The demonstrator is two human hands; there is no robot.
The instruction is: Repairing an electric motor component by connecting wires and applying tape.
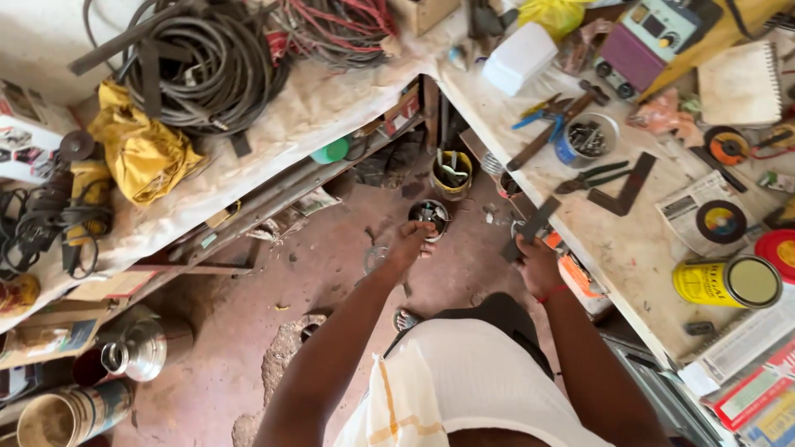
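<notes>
My left hand (410, 242) reaches down toward a small round tin (429, 214) full of metal bits on the floor, fingers apart just at its rim. My right hand (534, 259) grips the lower end of a flat dark metal bar (532, 224) by the edge of the right workbench (638, 273). A red thread is tied around my right wrist.
A yellow bucket (452, 173) of tools stands on the floor under the benches. The right bench carries pliers (590, 177), a metal square (626, 187), a tin of screws (585, 139), a yellow can (727, 281) and grinding discs. Coiled cables (199, 66) and a yellow cloth (141, 153) lie on the left bench.
</notes>
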